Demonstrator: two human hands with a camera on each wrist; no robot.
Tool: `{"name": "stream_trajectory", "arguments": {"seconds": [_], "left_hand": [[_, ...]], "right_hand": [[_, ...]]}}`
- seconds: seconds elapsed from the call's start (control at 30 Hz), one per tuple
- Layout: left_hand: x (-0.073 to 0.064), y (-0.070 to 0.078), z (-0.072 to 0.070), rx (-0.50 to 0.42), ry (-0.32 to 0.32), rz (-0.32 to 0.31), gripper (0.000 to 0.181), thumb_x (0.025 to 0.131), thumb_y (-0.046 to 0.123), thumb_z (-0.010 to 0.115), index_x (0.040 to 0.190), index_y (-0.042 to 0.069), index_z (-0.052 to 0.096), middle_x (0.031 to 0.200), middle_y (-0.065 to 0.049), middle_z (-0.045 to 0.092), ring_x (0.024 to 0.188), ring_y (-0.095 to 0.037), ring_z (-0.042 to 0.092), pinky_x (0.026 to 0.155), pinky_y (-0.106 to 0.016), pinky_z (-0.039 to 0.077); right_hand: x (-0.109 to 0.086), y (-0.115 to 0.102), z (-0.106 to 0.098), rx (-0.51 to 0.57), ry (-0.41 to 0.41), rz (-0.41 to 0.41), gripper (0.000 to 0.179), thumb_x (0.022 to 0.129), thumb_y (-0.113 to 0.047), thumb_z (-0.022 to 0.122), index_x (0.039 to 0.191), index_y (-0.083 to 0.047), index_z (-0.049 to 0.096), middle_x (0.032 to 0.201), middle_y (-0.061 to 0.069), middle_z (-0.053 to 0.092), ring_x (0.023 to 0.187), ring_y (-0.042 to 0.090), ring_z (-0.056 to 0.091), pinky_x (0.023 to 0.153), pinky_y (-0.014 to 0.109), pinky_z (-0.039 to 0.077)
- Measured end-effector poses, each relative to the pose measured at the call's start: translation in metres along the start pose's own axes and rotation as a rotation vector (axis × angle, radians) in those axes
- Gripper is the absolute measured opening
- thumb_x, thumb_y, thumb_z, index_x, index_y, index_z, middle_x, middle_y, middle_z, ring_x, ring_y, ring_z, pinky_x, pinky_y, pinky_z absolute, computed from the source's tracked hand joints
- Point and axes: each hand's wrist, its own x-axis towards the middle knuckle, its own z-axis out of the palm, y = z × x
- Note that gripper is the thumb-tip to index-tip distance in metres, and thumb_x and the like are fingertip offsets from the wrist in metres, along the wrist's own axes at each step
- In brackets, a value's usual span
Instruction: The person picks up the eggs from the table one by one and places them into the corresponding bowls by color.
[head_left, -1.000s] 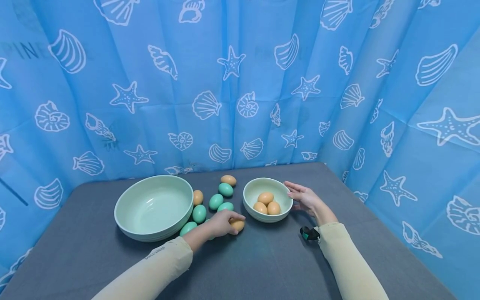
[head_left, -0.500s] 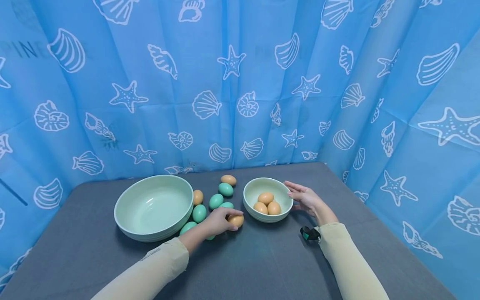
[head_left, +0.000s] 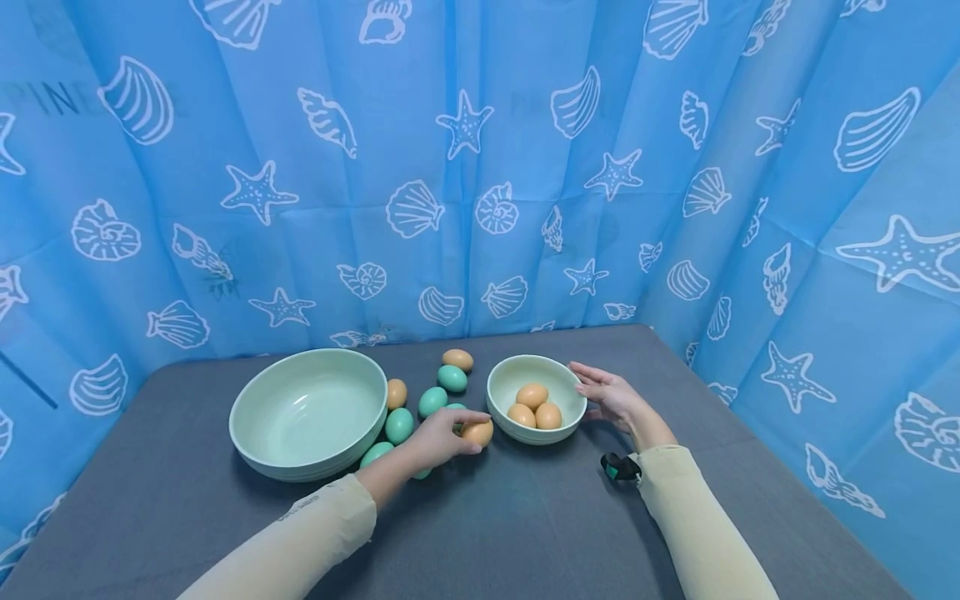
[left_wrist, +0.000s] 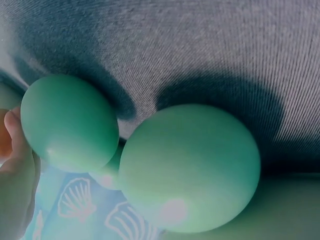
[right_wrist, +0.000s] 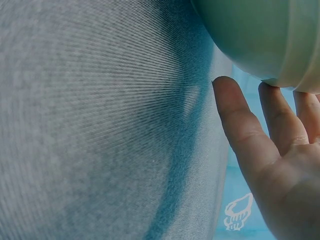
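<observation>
Just below the frame's centre, a brown egg (head_left: 480,432) sits in the grip of the left hand (head_left: 437,442), pinched between thumb and fingers; whether it touches the desk (head_left: 525,525) I cannot tell. Its long axis runs roughly left to right, towards the small bowl (head_left: 534,371) just beside it on the right, which holds three similar eggs (head_left: 532,395). The right hand (head_left: 618,404), fingers extended, touches that bowl's far right side. Green eggs (head_left: 399,426) and a large bowl (head_left: 307,412) lie left.

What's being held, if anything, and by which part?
A brown egg, pinched around its left end by the left hand. The right hand only touches the small bowl at its right side.
</observation>
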Motion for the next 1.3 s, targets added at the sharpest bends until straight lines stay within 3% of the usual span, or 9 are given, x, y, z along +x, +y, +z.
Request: {"name": "stream_trajectory", "arguments": {"seconds": [0.2,0.63,0.9,1.2,1.3], "left_hand": [[0.001,0.006,-0.004,-0.048,0.022,0.000,0.046,0.091,0.002,0.071,0.136,0.006,0.063,0.142,-0.013,0.059,0.135,-0.034,0.050,0.104,-0.050,0.050],[0.008,0.023,-0.008,-0.100,0.089,-0.002,0.048,0.092,0.005,0.072,0.138,0.003,0.061,0.141,-0.015,0.059,0.113,-0.030,0.061,0.087,-0.038,0.058],[0.017,0.034,0.001,-0.209,0.137,0.024,0.047,0.092,0.003,0.071,0.138,0.001,0.060,0.141,-0.018,0.058,0.116,-0.031,0.064,0.087,-0.039,0.059],[0.035,0.049,0.018,-0.216,0.158,0.020,0.047,0.091,0.005,0.073,0.137,0.004,0.062,0.141,-0.015,0.059,0.107,-0.026,0.062,0.083,-0.033,0.058],[0.043,0.050,0.024,-0.228,0.176,0.009,0.046,0.089,0.003,0.074,0.135,0.004,0.064,0.141,-0.015,0.059,0.114,-0.028,0.062,0.088,-0.035,0.058]], "right_hand": [[0.001,0.000,0.000,0.011,0.004,0.006,0.061,0.107,-0.011,0.046,0.160,-0.005,0.017,0.166,0.018,0.014,0.151,0.042,0.021,0.112,0.066,0.033],[0.004,0.001,-0.001,0.014,0.035,0.027,0.059,0.107,-0.011,0.047,0.160,-0.007,0.021,0.166,0.016,0.018,0.150,0.042,0.025,0.113,0.066,0.033],[0.005,0.004,-0.002,-0.001,0.040,0.016,0.060,0.106,-0.012,0.048,0.160,-0.007,0.022,0.166,0.016,0.019,0.150,0.042,0.024,0.112,0.067,0.033],[0.006,0.006,-0.004,0.011,0.028,0.007,0.061,0.106,-0.013,0.048,0.160,-0.007,0.021,0.165,0.016,0.019,0.150,0.042,0.024,0.111,0.066,0.035],[0.006,0.006,-0.003,0.012,0.030,0.011,0.061,0.106,-0.013,0.049,0.160,-0.007,0.022,0.165,0.016,0.019,0.150,0.041,0.024,0.111,0.065,0.036]]}}
